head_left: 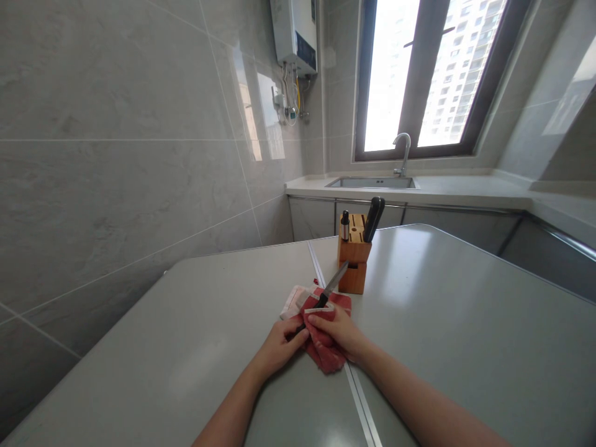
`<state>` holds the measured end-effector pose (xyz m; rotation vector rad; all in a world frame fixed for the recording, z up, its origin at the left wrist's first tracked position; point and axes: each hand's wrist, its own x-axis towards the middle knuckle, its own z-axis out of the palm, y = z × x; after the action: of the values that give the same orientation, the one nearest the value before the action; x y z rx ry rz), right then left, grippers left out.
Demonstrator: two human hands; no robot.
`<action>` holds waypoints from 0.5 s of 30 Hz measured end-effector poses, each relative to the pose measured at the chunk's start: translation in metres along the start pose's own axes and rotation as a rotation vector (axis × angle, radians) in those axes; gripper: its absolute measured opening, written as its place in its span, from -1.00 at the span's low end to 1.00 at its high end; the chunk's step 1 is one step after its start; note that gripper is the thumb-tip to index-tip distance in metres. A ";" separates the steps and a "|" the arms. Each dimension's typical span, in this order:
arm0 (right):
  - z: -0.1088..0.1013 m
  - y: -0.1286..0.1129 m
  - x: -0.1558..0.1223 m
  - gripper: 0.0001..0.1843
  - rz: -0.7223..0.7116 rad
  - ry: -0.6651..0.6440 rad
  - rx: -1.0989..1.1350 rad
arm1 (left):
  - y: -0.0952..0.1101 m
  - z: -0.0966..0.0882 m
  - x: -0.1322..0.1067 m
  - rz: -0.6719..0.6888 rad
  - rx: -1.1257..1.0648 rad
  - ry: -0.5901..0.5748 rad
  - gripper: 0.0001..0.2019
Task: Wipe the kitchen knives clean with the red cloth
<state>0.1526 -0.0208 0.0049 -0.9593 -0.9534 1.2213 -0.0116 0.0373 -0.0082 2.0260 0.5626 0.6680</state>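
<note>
Holding a kitchen knife (pixel 334 285) with a red cloth (pixel 323 343) bunched around it, left hand (pixel 279 349) curled shut on the black handle (pixel 298 329), right hand (pixel 338 329) pinching cloth over the knife, blade tip at 1 o'clock, just short of the wooden knife block (pixel 352 251).
</note>
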 end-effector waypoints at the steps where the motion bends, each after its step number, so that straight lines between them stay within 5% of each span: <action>1: 0.001 0.000 -0.001 -0.63 0.012 -0.017 -0.009 | -0.001 0.000 0.000 0.000 -0.016 0.000 -0.58; 15: 0.003 0.001 -0.003 -0.63 0.029 -0.084 -0.115 | -0.008 0.001 0.001 -0.032 -0.103 -0.014 -0.42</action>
<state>0.1492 -0.0232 0.0047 -1.0216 -1.0884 1.2500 -0.0113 0.0408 -0.0156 1.9204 0.5406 0.6504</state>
